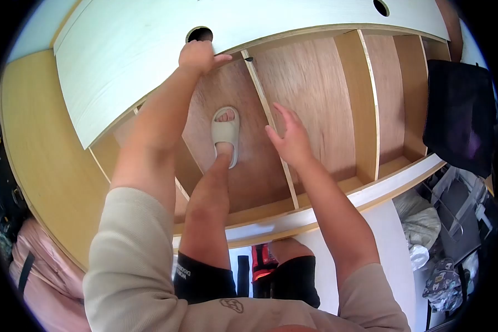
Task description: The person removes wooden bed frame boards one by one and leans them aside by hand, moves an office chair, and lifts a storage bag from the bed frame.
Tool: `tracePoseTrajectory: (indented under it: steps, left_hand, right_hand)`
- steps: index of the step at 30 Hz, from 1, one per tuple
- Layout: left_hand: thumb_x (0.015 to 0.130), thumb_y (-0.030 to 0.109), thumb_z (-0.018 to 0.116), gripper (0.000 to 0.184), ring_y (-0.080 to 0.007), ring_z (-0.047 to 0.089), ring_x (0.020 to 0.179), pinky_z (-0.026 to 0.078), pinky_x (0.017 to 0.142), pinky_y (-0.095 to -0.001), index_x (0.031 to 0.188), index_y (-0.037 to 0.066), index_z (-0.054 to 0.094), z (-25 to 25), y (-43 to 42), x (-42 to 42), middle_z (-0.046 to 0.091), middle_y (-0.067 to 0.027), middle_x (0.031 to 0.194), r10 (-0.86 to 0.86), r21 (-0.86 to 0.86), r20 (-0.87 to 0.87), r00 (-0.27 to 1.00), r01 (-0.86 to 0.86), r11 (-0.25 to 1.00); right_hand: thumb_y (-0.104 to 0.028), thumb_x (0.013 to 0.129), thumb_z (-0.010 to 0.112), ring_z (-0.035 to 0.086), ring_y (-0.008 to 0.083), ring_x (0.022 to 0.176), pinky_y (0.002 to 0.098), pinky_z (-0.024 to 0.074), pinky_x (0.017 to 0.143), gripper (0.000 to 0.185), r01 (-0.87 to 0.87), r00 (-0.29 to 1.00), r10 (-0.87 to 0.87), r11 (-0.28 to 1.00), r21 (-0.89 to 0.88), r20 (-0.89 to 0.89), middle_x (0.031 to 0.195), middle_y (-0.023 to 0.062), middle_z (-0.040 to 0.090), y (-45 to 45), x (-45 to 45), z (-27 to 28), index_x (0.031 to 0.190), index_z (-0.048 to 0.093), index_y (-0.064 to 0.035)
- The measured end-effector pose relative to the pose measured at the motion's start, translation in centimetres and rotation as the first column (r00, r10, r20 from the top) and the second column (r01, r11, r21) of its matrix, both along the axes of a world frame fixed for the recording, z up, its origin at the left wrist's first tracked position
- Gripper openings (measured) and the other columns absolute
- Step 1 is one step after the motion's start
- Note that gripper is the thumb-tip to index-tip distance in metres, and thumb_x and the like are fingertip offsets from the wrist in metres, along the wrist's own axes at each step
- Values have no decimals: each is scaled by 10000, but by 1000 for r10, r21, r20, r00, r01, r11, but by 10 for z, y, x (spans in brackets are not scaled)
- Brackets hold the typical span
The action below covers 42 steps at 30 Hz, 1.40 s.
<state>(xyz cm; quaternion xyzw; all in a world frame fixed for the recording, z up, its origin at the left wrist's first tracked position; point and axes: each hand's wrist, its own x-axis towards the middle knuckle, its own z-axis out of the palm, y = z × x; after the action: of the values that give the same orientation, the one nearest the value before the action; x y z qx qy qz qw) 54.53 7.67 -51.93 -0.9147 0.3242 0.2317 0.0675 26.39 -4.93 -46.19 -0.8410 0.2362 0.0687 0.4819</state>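
Observation:
My left hand (198,56) is hooked into a round hole in a white board (133,61), its thumb at the board's lower edge. The board is raised at a slant over a wooden frame with compartments. My right hand (290,138) is open, fingers apart, beside a thin wooden divider (276,135); I cannot tell whether it touches it. My foot, in a beige slide sandal (225,130), stands on the reddish plywood floor (254,177) of one compartment.
A white front rail (382,191) edges the compartments. More dividers (369,105) stand to the right. A dark bag (459,116) hangs over the right end. Bags (420,221) lie beyond the rail, and a pink bag (50,276) sits lower left.

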Motion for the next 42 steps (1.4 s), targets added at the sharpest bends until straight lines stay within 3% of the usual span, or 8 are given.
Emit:
tracePoseTrajectory:
  steps: [4, 11, 15, 20, 29, 32, 35, 42]
  left_hand:
    - [827, 512, 595, 517, -347, 630, 894, 508, 769, -445, 867, -1, 647, 1, 2, 4, 666, -197, 921, 30, -4, 1, 1000, -30, 1000]
    - [793, 428, 609, 435, -347, 631, 900, 508, 778, -449, 902, 8, 638, 55, 0, 13, 663, -207, 930, 27, 20, -33, 999, -27, 999]
    - [796, 412, 593, 426, -351, 629, 898, 506, 781, -453, 928, 8, 620, 73, 5, 6, 661, -208, 921, 32, -40, -21, 999, -33, 999]
    - [783, 386, 659, 381, -335, 640, 853, 512, 758, -452, 897, 25, 620, 89, 8, -19, 664, -181, 867, 68, -56, -18, 998, -69, 996]
    - [768, 380, 659, 375, -333, 656, 802, 527, 728, -435, 875, 21, 640, 120, 14, -55, 673, -177, 826, 91, -102, -27, 995, -94, 990]
    - [766, 380, 656, 378, -334, 659, 794, 529, 726, -436, 876, 18, 642, 138, 14, -67, 672, -185, 817, 100, -101, -48, 994, -105, 989]
    - [758, 371, 655, 368, -335, 662, 778, 534, 718, -434, 864, 18, 651, 145, 17, -79, 673, -187, 804, 93, -97, -69, 993, -100, 990]
    - [734, 371, 670, 388, -349, 649, 778, 521, 726, -446, 845, 2, 628, 167, 39, -112, 664, -192, 810, 108, -37, -154, 982, -115, 993]
  right_hand:
    - [-198, 817, 664, 476, 354, 1203, 404, 392, 1008, 552, 56, 998, -56, 998, 6, -9, 1293, 192, 505, -4, -5, 2, 1310, 459, -56]
    - [-202, 817, 667, 484, 354, 1195, 402, 395, 1005, 563, 112, 990, -110, 993, -20, 83, 1278, 183, 517, -14, 13, 22, 1321, 453, -66]
    - [-199, 815, 668, 489, 347, 1191, 401, 398, 1003, 556, 99, 984, -81, 989, -108, 156, 1269, 179, 523, -31, 27, 48, 1313, 461, -68]
    - [-195, 809, 672, 476, 341, 1206, 408, 390, 1013, 564, 87, 992, -62, 966, -244, 108, 1292, 170, 507, -72, 38, 86, 1316, 457, -75]
    - [-194, 798, 685, 286, 328, 1365, 420, 260, 1129, 732, 69, 998, -51, 739, -670, 47, 1471, 170, 301, -176, 49, 101, 1421, 314, -93]
    - [-208, 796, 690, 257, 316, 1383, 417, 221, 1147, 770, -69, 997, 57, 553, -830, -45, 1491, 164, 272, -185, 73, 116, 1442, 283, -107]
    - [-218, 793, 694, 218, 302, 1403, 412, 191, 1157, 804, -248, 968, 161, 515, -821, -192, 1504, 155, 250, -176, 98, 130, 1457, 252, -117]
    - [-142, 782, 657, 216, 302, 1405, 408, 206, 1154, 826, -356, 932, 103, 437, -826, -347, 1510, 151, 242, -215, 90, 124, 1474, 208, -110]
